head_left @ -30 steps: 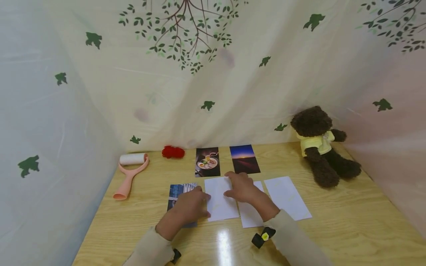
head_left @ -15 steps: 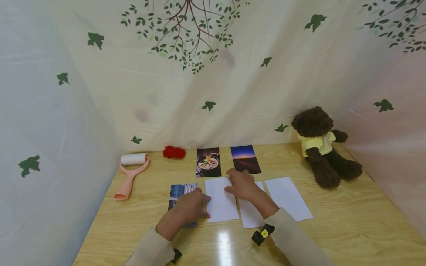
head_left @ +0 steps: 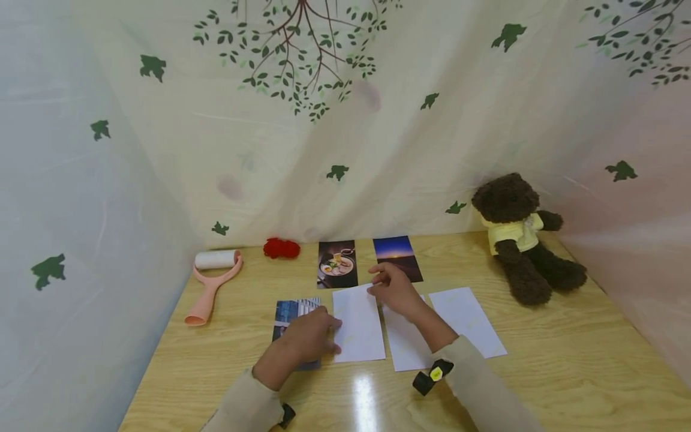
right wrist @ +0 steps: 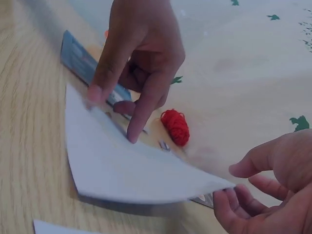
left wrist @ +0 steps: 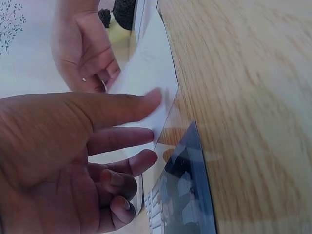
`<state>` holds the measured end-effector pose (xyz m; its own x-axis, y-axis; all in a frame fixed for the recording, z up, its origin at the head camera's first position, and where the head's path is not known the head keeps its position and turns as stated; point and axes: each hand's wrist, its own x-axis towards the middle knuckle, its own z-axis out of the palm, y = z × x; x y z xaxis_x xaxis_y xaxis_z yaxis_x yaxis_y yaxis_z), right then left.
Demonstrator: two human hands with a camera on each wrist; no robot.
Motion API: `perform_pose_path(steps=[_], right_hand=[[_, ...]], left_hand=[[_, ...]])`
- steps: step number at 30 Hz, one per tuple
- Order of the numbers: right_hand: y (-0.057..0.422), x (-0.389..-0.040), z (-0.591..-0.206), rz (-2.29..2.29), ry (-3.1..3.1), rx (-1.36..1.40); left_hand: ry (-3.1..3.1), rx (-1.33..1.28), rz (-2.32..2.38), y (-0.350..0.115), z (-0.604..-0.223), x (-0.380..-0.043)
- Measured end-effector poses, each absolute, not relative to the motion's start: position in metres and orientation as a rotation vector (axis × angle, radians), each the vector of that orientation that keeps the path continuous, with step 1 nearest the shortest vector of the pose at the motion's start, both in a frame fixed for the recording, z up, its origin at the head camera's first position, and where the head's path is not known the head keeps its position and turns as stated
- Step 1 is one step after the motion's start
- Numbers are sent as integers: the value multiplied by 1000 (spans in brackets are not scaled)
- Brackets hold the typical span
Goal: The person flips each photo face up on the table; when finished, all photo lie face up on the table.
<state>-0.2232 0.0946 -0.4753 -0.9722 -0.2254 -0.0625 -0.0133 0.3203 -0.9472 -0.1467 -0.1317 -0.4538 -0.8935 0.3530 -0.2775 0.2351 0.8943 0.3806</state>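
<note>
A white card (head_left: 358, 327), the size of a photo, lies between my hands. My left hand (head_left: 308, 336) is at its left edge, thumb and fingers spread apart, and partly covers a blue-toned photo (head_left: 284, 312). At the far right corner of the card is my right hand (head_left: 396, 294). In the right wrist view, that card (right wrist: 131, 165) bends upward, its raised corner resting at my right fingertips (right wrist: 220, 195), with the thumb a little apart from it. Two more white cards, a middle one (head_left: 407, 342) and a right one (head_left: 468, 321), lie flat alongside.
Behind the cards lie a food photo (head_left: 337, 264) and a sunset photo (head_left: 396, 252). A red yarn bundle (head_left: 281, 248) and a pink lint roller (head_left: 207, 294) are to the left. A brown teddy bear (head_left: 513, 237) sits at the right by the curtain (head_left: 281, 180).
My right hand has moved up and slightly right from the card's face to its far corner, and that corner has risen. The left hand has stayed in place.
</note>
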Motion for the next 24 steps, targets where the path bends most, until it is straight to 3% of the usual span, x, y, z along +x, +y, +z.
perform_pose_path(steps=[24], right_hand=[[84,-219,-463,-2217,1928,-93]], left_hand=[[2763,414,912,-101,-441,-156]])
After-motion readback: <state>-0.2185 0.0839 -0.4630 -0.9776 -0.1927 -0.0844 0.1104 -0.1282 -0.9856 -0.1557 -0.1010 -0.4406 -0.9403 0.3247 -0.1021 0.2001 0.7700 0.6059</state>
